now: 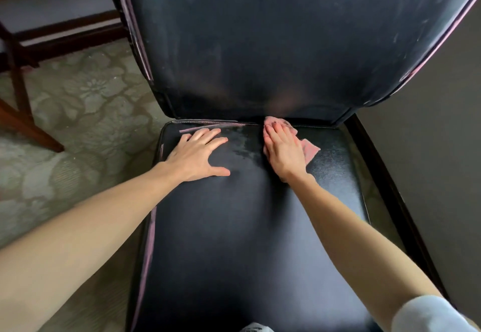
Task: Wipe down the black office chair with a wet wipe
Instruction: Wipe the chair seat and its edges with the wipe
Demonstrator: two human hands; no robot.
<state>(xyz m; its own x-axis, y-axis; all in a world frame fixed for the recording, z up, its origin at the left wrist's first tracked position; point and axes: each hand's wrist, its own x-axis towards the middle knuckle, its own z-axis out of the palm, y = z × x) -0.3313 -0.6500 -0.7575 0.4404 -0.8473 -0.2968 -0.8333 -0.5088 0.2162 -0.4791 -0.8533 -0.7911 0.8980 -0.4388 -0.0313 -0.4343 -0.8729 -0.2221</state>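
The black office chair (250,240) fills the middle of the view, its leather seat below and its dusty backrest (273,40) rising behind. My right hand (282,149) lies flat on a pink wet wipe (309,149) at the back of the seat, close to the crease under the backrest. The wipe shows past the fingertips and to the right of the hand. My left hand (199,154) rests palm down on the seat's back left part, fingers spread, holding nothing. A damp, streaky patch (242,141) lies on the seat between the two hands.
A pale floral carpet (86,102) covers the floor to the left. Dark wooden furniture legs (31,134) stand at the far left. A dark wall or panel (437,149) runs close along the chair's right side.
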